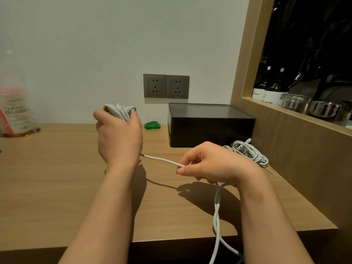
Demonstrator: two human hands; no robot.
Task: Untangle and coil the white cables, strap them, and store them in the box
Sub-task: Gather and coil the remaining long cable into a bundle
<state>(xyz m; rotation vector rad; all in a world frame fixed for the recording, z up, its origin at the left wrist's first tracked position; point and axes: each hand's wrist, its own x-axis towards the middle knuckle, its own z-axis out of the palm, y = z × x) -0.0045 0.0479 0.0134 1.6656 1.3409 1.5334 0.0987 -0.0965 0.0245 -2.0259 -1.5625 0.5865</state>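
My left hand (119,136) is raised above the wooden desk and grips a coil of white cable (120,111) whose loops show above my fingers. From under that hand a free length of the same white cable (162,160) runs right into my right hand (211,164), which pinches it between thumb and fingers. Below the right hand the cable (217,212) hangs in a loop over the desk's front edge. A second tangled bundle of white cables (247,151) lies on the desk behind my right wrist. The black box (209,128) stands open at the back right.
A green strap (152,125) lies on the desk (57,187) left of the box. Two grey wall sockets (166,86) sit above it. A blurred plastic bag (16,113) stands at the far left. A wooden shelf ledge (297,115) with bottles and glass jars runs along the right.
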